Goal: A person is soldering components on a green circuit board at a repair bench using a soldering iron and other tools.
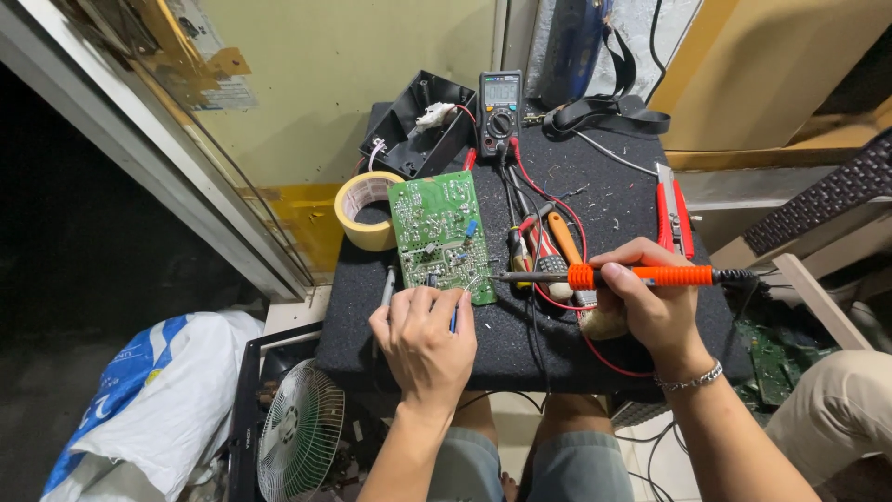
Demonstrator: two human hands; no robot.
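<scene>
Two hands work at a green circuit board [440, 235] on a black padded surface [613, 200].

The right hand [641, 302] comes in from the lower right, fingers curled shut around the orange handle of a soldering iron [613, 275] held level, its metal tip pointing left and meeting the board's near right corner. The left hand [423, 342] rises from below, knuckles up, fingers folded closed around a thin blue tool [453, 321] just under the board's near edge. The board lies just ahead of the left hand, tilted slightly. A roll of yellow tape [364, 210] sits beyond it to the left, at the surface's left edge. Between the hands, black surface lies bare; screwdrivers [548, 244] and red leads crowd ahead of the right hand.
</scene>
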